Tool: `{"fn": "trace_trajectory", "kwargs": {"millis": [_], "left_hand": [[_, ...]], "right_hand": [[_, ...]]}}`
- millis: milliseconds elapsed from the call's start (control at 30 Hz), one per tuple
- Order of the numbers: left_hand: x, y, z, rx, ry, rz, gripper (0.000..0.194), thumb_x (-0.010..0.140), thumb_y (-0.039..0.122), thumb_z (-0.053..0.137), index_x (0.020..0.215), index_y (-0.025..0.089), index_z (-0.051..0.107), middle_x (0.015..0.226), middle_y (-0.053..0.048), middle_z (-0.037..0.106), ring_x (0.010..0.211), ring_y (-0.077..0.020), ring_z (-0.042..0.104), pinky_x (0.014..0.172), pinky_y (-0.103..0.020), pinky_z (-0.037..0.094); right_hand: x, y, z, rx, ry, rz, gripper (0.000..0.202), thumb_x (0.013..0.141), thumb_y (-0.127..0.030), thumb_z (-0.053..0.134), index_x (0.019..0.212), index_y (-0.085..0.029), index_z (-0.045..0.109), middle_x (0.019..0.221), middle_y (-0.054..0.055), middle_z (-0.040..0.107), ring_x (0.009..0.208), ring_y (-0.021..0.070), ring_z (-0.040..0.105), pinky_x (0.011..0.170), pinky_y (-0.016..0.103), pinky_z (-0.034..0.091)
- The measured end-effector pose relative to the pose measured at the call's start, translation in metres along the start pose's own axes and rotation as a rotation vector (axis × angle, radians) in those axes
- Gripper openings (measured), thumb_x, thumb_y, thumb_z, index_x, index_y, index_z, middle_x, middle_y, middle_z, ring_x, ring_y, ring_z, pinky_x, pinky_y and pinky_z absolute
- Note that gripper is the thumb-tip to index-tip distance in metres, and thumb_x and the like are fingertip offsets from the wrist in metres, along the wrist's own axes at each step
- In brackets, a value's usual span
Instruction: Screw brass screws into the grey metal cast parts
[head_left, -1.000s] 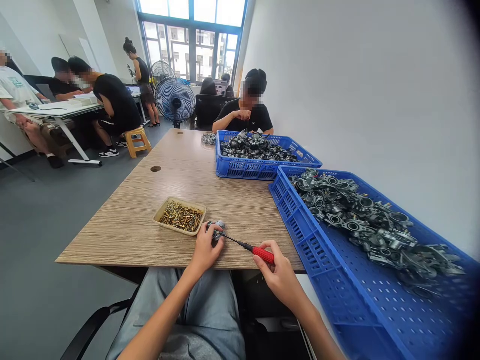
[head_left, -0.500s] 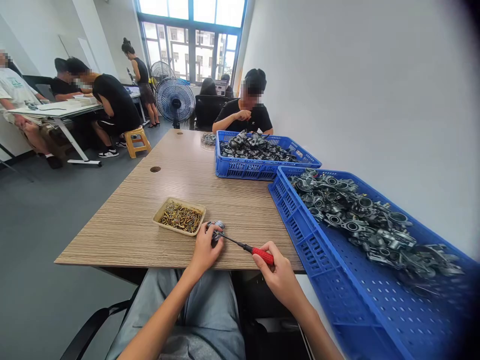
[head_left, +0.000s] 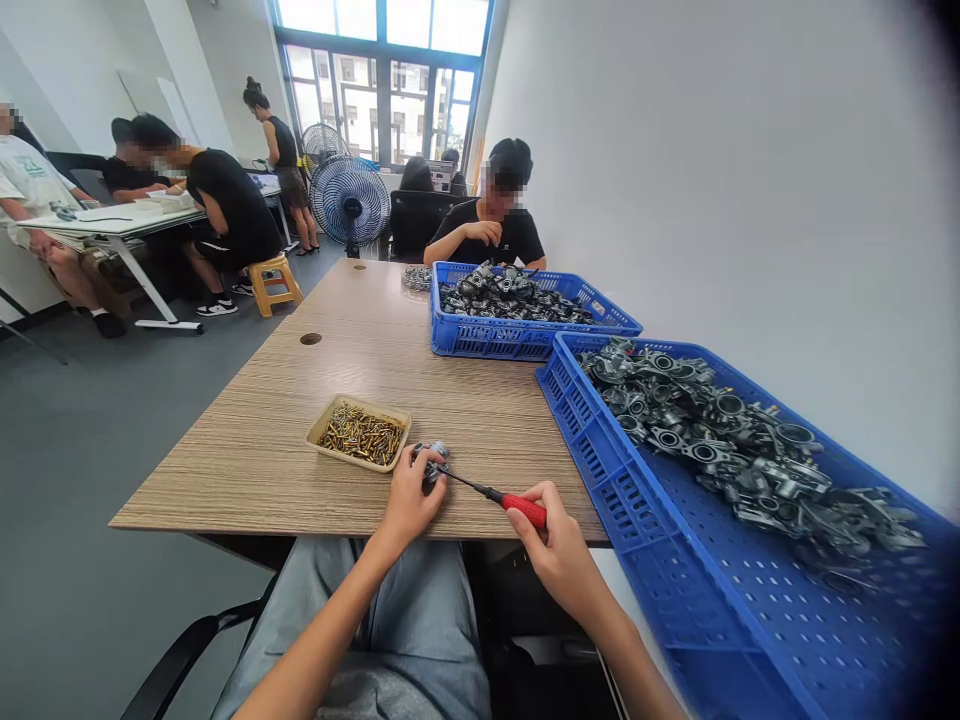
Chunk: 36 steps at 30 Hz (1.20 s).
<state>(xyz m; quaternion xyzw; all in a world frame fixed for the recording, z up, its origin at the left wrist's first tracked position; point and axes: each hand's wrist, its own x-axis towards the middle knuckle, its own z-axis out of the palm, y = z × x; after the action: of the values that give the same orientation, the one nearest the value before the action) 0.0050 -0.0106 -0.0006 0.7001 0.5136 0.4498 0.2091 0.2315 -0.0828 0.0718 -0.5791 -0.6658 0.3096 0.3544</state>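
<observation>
Here, just right of the beige tray [head_left: 345, 458], our left hand [head_left: 412, 492] has its grip closed around a small metal part [head_left: 437, 452], fingers curled over it, and the part sits low at the tabletop [head_left: 247, 455]. Farther right of the tray, our right hand [head_left: 553, 535] has its grip closed on the handle of a screwdriver [head_left: 525, 508], thumb and fingers pinching it. The dark shaft slants to the metal part, but we cannot make out exactly where its tip sits.

The handle is red and looks ridged; the metal part is silvery grey and irregular. The tray is shallow with rounded corners, heaped with slim, brass-coloured pieces [head_left: 364, 432]. Well to its right we have the near crate [head_left: 637, 510], blue plastic with slotted walls, holding dull grey castings with round openings. Beyond the tray and to the right stands the far crate [head_left: 487, 337], filled with similar parts.

Our tabletop has streaky, wood-like grain. Beyond the tray, a person [head_left: 487, 235] in black sits behind the far crate, and a round fan [head_left: 350, 200] stands before a window [head_left: 382, 90].
</observation>
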Motion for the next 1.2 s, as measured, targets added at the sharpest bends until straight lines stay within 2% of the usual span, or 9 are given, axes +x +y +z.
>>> {"fn": "trace_trajectory", "kwargs": {"millis": [100, 300, 533, 667, 867, 1200], "left_hand": [[0.0001, -0.0009, 0.0003, 0.000, -0.003, 0.006, 0.022, 0.088, 0.021, 0.058, 0.109, 0.023, 0.062, 0.116, -0.009, 0.053, 0.119, -0.0276, 0.055, 0.106, -0.046, 0.045], [0.0003, -0.0007, -0.0001, 0.003, 0.003, 0.014, 0.022, 0.088, 0.019, 0.058, 0.109, 0.023, 0.062, 0.115, -0.009, 0.055, 0.117, -0.0269, 0.056, 0.105, -0.045, 0.046], [0.0000, -0.0010, 0.0005, 0.004, 0.005, 0.019, 0.023, 0.088, 0.019, 0.058, 0.110, 0.023, 0.061, 0.115, -0.008, 0.054, 0.116, -0.0265, 0.056, 0.105, -0.044, 0.046], [-0.0002, -0.0010, 0.0003, 0.003, 0.005, 0.022, 0.023, 0.088, 0.018, 0.058, 0.110, 0.023, 0.061, 0.115, -0.008, 0.054, 0.116, -0.0265, 0.056, 0.105, -0.045, 0.046], [-0.0003, -0.0011, 0.0003, 0.001, 0.000, 0.020, 0.023, 0.088, 0.019, 0.057, 0.110, 0.023, 0.060, 0.116, -0.009, 0.054, 0.117, -0.0270, 0.055, 0.106, -0.045, 0.045], [-0.0001, -0.0001, 0.0000, 0.011, 0.010, 0.020, 0.023, 0.088, 0.020, 0.058, 0.110, 0.023, 0.062, 0.115, -0.009, 0.055, 0.116, -0.0268, 0.057, 0.105, -0.045, 0.047]], "right_hand": [[0.0016, 0.0011, 0.0001, -0.020, 0.019, -0.002, 0.026, 0.100, -0.050, 0.048, 0.094, -0.025, 0.045, 0.070, -0.002, 0.056, 0.057, 0.0183, 0.051, 0.056, 0.029, 0.033], [-0.0014, -0.0027, -0.0016, 0.031, -0.067, -0.016, 0.023, 0.100, -0.046, 0.051, 0.108, -0.025, 0.043, 0.071, -0.004, 0.055, 0.057, 0.0167, 0.050, 0.056, 0.028, 0.037], [0.0007, -0.0017, -0.0003, 0.003, 0.000, 0.018, 0.027, 0.098, -0.051, 0.053, 0.096, -0.024, 0.047, 0.071, -0.002, 0.059, 0.055, 0.0171, 0.051, 0.053, 0.028, 0.033], [0.0005, -0.0028, -0.0012, 0.005, -0.022, 0.020, 0.027, 0.099, -0.051, 0.052, 0.096, -0.024, 0.047, 0.068, -0.003, 0.056, 0.055, 0.0175, 0.050, 0.052, 0.028, 0.031], [-0.0018, -0.0050, -0.0023, 0.041, -0.103, -0.030, 0.019, 0.100, -0.042, 0.052, 0.103, -0.025, 0.044, 0.069, -0.005, 0.048, 0.057, 0.0155, 0.044, 0.055, 0.027, 0.033], [0.0004, 0.0001, -0.0006, 0.016, -0.038, 0.003, 0.024, 0.098, -0.048, 0.053, 0.096, -0.025, 0.048, 0.066, -0.005, 0.050, 0.055, 0.0157, 0.046, 0.054, 0.027, 0.032]]}}
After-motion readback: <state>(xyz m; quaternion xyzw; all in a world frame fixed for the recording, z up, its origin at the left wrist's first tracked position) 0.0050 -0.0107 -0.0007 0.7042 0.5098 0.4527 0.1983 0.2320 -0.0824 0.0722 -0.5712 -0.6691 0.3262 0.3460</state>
